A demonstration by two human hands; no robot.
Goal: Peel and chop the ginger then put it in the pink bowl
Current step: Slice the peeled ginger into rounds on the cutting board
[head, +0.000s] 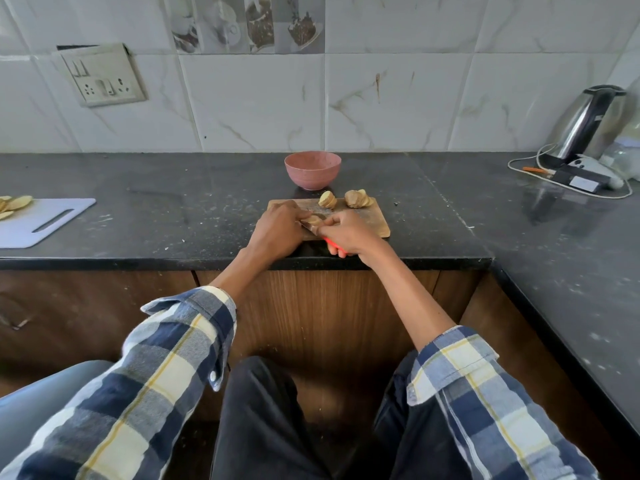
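A: What sits far left on the counter [173, 216]?
B: A pale plastic board [41, 221] with a few slices [14, 204] on its corner.

A: And in the middle?
B: A wooden board [375, 221]. The left hand [277, 230] curls over a ginger piece [313, 220], pinning it to the wood. Just right of it, the right hand [348, 233] grips a red-handled knife [334, 244], blade at that piece.

A: Other ginger?
B: Two lumps, one [327, 199] at the board's far edge, another [358, 198] beside it. The pink bowl [312, 169] stands just behind the board.

A: Far right?
B: A steel kettle [588, 123] with its cord [526, 171].
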